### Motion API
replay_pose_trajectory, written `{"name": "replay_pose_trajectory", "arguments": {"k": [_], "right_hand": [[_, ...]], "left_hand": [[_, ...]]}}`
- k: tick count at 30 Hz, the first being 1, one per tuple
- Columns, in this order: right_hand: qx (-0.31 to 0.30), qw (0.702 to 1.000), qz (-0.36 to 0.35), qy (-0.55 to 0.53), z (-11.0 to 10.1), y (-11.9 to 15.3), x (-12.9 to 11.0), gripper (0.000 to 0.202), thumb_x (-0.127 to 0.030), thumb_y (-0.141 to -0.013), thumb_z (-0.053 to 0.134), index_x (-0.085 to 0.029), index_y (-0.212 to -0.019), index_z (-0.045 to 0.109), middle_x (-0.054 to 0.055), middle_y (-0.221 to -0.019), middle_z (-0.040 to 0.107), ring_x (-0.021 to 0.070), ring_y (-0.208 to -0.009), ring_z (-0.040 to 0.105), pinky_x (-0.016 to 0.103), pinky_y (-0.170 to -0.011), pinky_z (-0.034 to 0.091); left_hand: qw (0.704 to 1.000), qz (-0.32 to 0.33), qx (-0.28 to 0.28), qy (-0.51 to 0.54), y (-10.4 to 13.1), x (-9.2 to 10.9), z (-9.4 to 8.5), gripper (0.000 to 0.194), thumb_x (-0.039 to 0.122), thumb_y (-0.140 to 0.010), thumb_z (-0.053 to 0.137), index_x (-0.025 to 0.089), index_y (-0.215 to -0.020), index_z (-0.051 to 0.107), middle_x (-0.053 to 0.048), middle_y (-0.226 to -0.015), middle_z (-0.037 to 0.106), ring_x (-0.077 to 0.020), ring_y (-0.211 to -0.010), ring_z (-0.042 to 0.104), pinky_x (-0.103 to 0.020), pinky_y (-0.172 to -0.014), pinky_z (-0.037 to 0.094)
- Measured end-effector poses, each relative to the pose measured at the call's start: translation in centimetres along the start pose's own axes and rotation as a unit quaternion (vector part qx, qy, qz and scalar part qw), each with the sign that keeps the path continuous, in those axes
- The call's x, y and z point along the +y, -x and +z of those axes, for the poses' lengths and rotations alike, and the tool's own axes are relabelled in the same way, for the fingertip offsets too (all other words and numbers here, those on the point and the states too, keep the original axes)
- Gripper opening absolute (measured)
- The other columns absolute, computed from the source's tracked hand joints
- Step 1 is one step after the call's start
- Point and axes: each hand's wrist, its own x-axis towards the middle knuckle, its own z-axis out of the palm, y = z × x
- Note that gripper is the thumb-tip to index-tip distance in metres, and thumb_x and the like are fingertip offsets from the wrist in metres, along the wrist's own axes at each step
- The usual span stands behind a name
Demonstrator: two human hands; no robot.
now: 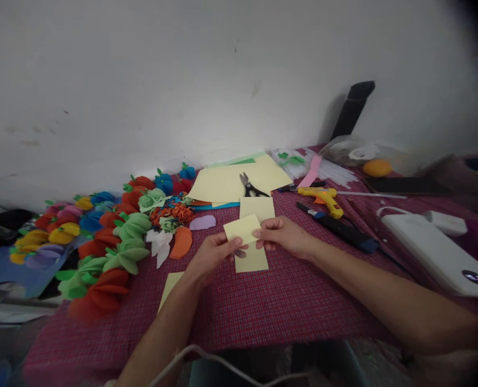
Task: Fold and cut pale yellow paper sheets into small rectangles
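Note:
Between my two hands is a small pale yellow paper piece (242, 228), raised a little above the table. My left hand (216, 251) pinches its lower left edge, thumb on top. At its right edge my right hand (281, 235) pinches it between thumb and fingers. Underneath lies a longer yellow paper strip (251, 262), partly covered by the held piece and my fingers. Another yellow paper piece (169, 285) shows beside my left forearm. Black-handled scissors (251, 186) rest on large yellow sheets (218, 183) beyond my hands.
Colourful paper pumpkins (101, 236) crowd the left side, near paper scraps (174, 215) and an orange cutout (181, 243). To the right lie a yellow glue gun (323, 199), a black-handled tool (339, 228), a white power bank (436, 250) and glue sticks (335, 171).

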Motion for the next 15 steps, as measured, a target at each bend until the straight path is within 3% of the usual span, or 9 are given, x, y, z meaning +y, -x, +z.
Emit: {"name": "replay_pose_trajectory", "arguments": {"k": [3, 15], "right_hand": [[0.008, 0.997, -0.044, 0.063, 0.7, 0.1, 0.4, 0.027, -0.038, -0.070, 0.059, -0.013, -0.060, 0.060, 0.000, -0.054, 0.059, 0.0059, -0.045, 0.046, 0.019, -0.046, 0.034], [-0.006, 0.992, -0.058, 0.113, 1.5, 0.1, 1.5, 0.032, -0.044, -0.073, 0.055, -0.014, -0.063, 0.060, 0.000, -0.054, 0.058, 0.0072, -0.047, 0.048, 0.019, -0.046, 0.035]], "left_hand": [[0.996, 0.041, 0.044, 0.066, -0.2, -0.5, 0.9, 0.033, 0.034, -0.066, 0.067, 0.012, -0.090, 0.064, -0.008, -0.081, 0.067, -0.0138, -0.065, 0.059, -0.023, -0.056, 0.039], [0.983, 0.049, 0.085, 0.158, -0.1, -0.6, 2.0, 0.023, 0.031, -0.064, 0.068, 0.011, -0.076, 0.065, -0.003, -0.062, 0.064, -0.0128, -0.055, 0.057, -0.024, -0.055, 0.042]]}}
